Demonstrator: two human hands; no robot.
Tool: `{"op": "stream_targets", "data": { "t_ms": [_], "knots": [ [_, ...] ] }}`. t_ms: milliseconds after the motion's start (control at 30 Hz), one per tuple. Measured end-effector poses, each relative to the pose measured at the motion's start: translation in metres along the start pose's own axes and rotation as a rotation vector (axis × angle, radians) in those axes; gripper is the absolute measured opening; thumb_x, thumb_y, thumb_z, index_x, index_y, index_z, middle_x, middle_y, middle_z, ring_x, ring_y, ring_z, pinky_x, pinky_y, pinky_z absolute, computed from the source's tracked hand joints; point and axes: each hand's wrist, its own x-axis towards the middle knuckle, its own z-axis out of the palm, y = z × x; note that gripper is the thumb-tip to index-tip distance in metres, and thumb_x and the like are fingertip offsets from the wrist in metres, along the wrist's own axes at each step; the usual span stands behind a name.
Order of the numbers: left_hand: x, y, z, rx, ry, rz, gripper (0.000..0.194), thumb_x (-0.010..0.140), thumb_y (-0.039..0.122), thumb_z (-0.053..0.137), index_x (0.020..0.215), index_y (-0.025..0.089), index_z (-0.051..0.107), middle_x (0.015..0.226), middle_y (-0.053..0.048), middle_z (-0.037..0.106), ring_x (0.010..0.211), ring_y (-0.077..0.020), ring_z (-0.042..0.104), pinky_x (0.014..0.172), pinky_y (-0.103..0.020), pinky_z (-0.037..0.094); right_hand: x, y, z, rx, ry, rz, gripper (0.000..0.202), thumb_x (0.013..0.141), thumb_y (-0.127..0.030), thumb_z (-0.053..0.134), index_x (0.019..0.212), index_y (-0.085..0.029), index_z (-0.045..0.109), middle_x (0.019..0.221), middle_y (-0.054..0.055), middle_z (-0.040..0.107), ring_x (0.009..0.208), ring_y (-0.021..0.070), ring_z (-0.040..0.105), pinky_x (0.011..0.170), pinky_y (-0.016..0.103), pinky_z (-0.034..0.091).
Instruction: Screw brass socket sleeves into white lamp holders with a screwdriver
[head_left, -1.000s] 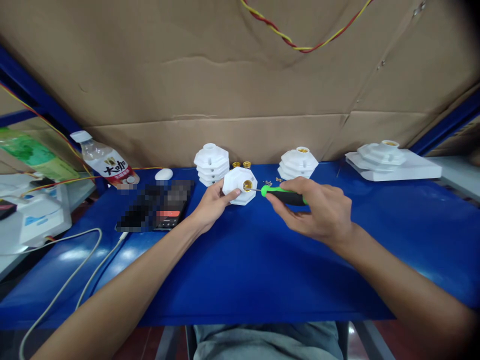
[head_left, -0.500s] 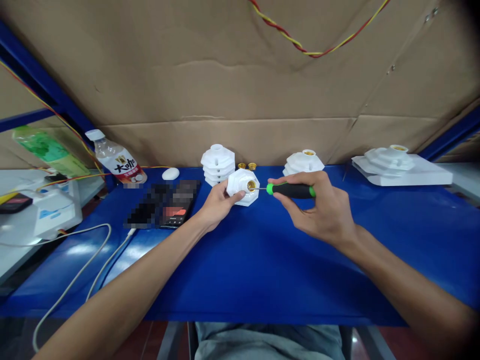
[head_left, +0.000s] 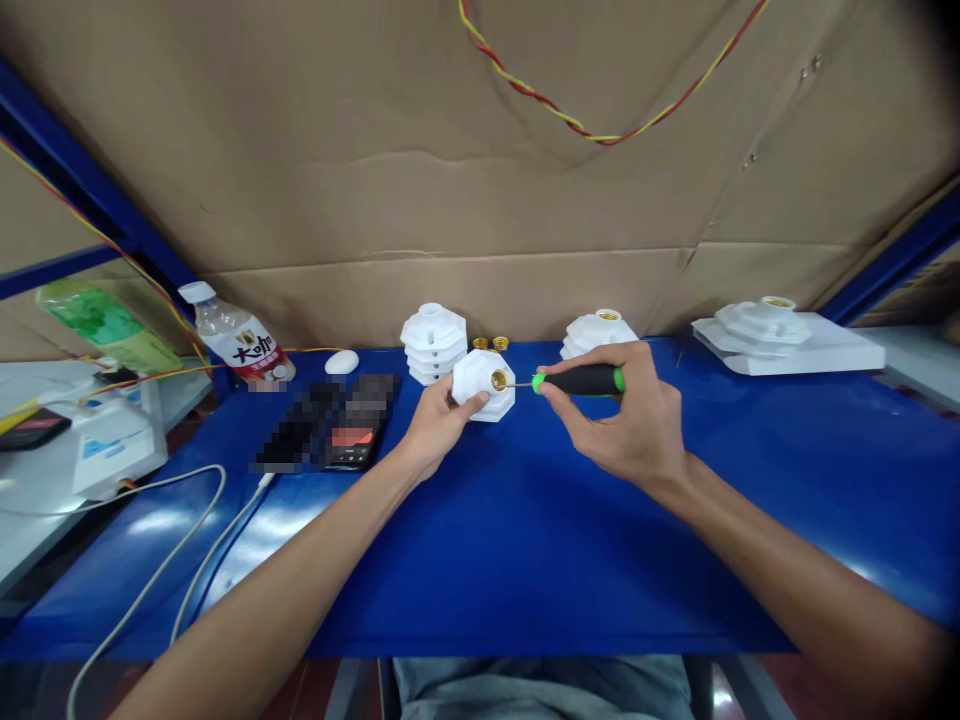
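A person seated at a blue workbench (head_left: 487, 560) grips a white octagonal lampholder (head_left: 470, 374) at the centre of the view. Clock directions are taken from that lampholder, with 12 pointing away from the body. The left hand (head_left: 435, 425) clamps its near-left edge, thumb on the front face, the other fingers partly hidden behind. The right hand (head_left: 630, 425), thumb and forefinger pinched on the handle, holds a black-and-green screwdriver (head_left: 577, 380) level at 3 o'clock; its shaft reaches the brass-lined socket, the tip too small to make out.

Crowding the piece at 10 to 11 o'clock, a stack of lampholders (head_left: 433, 338) is partly overlapped by it. Loose brass screw shells (head_left: 500, 343) sit at 12, before a cardboard backing (head_left: 420, 210). A second stack (head_left: 592, 332) rises at 2 o'clock, its lower front blocked by the right hand. Well apart at 3, more lampholders (head_left: 757, 322) top a flat white box (head_left: 840, 350).

Between 9 and 10 are a white oval object (head_left: 342, 362) and a drink bottle (head_left: 244, 345); between 8 and 9, a partly pixelated smartphone (head_left: 364, 440). A white cable (head_left: 262, 486) trails at 8, beyond the left forearm. Twisted red-and-yellow wires (head_left: 606, 141) droop overhead at 1 o'clock.
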Motion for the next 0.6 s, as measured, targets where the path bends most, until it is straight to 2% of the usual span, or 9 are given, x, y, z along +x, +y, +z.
{"op": "stream_targets", "data": {
  "t_ms": [100,167,233,300,367,467,600],
  "knots": [
    [0.002,0.007,-0.001,-0.035,-0.029,-0.104,0.046,0.087,0.027,0.086,0.13,0.017,0.072,0.136,-0.016,0.075,0.124,-0.0328,0.072,0.113,-0.054,0.054,0.007,0.009,-0.008,0.064,0.044,0.019,0.037,0.084,-0.025,0.088,0.11,-0.026,0.062,0.097,0.004,0.079,0.084,0.0262,0.082,0.07,0.037,0.069],
    [0.001,0.014,-0.003,-0.057,-0.029,-0.208,0.049,0.087,0.022,0.086,0.133,0.017,0.069,0.133,-0.016,0.076,0.12,-0.0316,0.074,0.109,-0.052,0.058,0.014,0.02,-0.013,0.16,0.084,0.085,0.038,0.086,-0.027,0.087,0.111,-0.028,0.059,0.097,0.004,0.079,0.086,0.0278,0.082,0.074,0.042,0.07],
    [0.0,0.021,-0.006,-0.038,-0.034,-0.305,0.054,0.087,0.02,0.086,0.137,0.017,0.065,0.132,-0.018,0.075,0.115,-0.0307,0.076,0.1,-0.049,0.063,0.018,0.034,-0.015,0.198,0.148,0.152,0.045,0.085,-0.029,0.088,0.115,-0.031,0.055,0.097,0.003,0.078,0.089,0.0287,0.082,0.076,0.043,0.069],
    [-0.001,0.025,-0.009,0.046,-0.052,-0.33,0.062,0.087,0.02,0.087,0.143,0.017,0.06,0.129,-0.018,0.076,0.108,-0.0299,0.078,0.091,-0.046,0.067,0.019,0.048,-0.014,0.143,0.12,0.201,0.046,0.084,-0.03,0.087,0.115,-0.031,0.054,0.101,0.004,0.078,0.094,0.0289,0.081,0.078,0.044,0.069],
    [-0.003,0.026,-0.011,0.157,-0.11,-0.305,0.067,0.087,0.025,0.088,0.147,0.018,0.058,0.127,-0.018,0.076,0.101,-0.0292,0.079,0.082,-0.044,0.069,0.015,0.059,-0.009,0.081,0.048,0.212,0.044,0.084,-0.028,0.086,0.115,-0.03,0.054,0.102,0.005,0.079,0.095,0.0294,0.081,0.08,0.046,0.069],
    [-0.004,0.027,-0.013,0.371,-0.189,-0.206,0.068,0.088,0.037,0.086,0.148,0.018,0.06,0.125,-0.018,0.076,0.092,-0.0269,0.078,0.072,-0.04,0.067,0.007,0.07,0.0,0.087,-0.045,0.224,0.044,0.083,-0.027,0.086,0.112,-0.031,0.054,0.099,0.003,0.08,0.087,0.0286,0.081,0.073,0.045,0.069],
    [-0.005,0.031,-0.015,0.756,-0.234,-0.006,0.064,0.089,0.047,0.082,0.143,0.015,0.066,0.103,-0.012,0.08,0.078,-0.0238,0.075,0.068,-0.037,0.061,0.001,0.074,0.006,0.112,-0.082,0.231,0.045,0.083,-0.029,0.088,0.112,-0.032,0.054,0.101,0.003,0.08,0.088,0.0298,0.082,0.074,0.046,0.07]
  ]
}}
